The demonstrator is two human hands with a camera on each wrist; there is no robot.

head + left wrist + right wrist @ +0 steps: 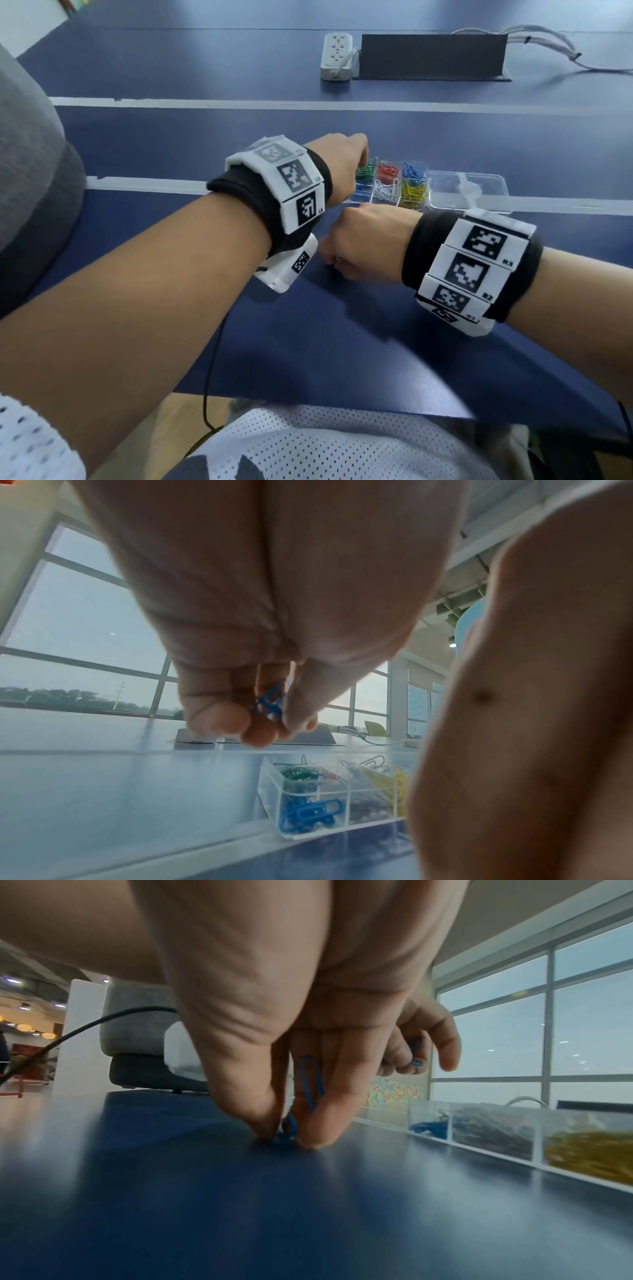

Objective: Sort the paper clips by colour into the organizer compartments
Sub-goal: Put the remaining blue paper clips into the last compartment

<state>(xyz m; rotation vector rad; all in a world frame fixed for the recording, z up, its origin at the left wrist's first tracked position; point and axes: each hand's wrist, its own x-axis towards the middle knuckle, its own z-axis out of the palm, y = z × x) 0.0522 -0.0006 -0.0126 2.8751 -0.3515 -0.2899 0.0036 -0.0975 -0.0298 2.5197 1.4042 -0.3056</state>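
Note:
A clear plastic organizer (388,202) sits on the blue table, its compartments holding green, red, blue, white and yellow paper clips. My left hand (342,164) hovers over the organizer's left end and pinches blue paper clips (270,703) between thumb and fingers, above the compartment with blue clips (310,814). My right hand (346,246) is low on the table in front of the organizer. Its thumb and fingers (322,1123) pinch a blue paper clip (310,1080) against the tabletop, with another blue clip (284,1137) at the fingertips.
The organizer's clear lid (469,192) lies open to the right. At the back stand a white power strip (337,56), a dark upright panel (431,56) and grey cables (548,44). A grey chair (30,178) is at the left, and a black cable (214,363) hangs off the front edge.

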